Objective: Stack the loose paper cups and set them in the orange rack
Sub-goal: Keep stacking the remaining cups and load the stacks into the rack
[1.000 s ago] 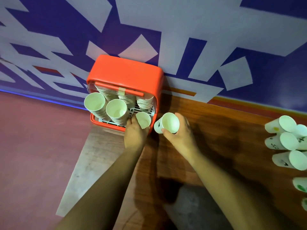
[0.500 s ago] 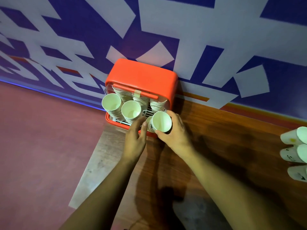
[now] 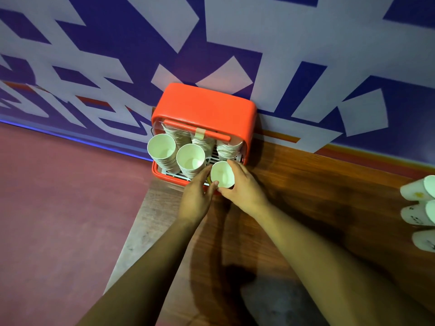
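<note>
1. White paper cup sits at the front right corner of the orange rack, mouth tipped towards us. The right hand has its fingers wrapped round the cup wall, clamped on it.
2. Just left of that cup is the left hand, its thumb tip touching the rim. Its fingers reach under the cup, and I cannot tell whether they grip anything there.
3. I'd say the risk is a squeeze: thin paper could buckle and jam instead of nesting. A sideways nudge could also tip the middle stack, which stands just beside the left hand's fingers.
4. Inside the rack, on a white grid, the left stack and the middle stack lean outward at the front. The back stacks stand behind them under the orange bar.
5. Well to the right of the rack, loose cups lie on their sides on the wooden bench, not yet gathered.
</note>
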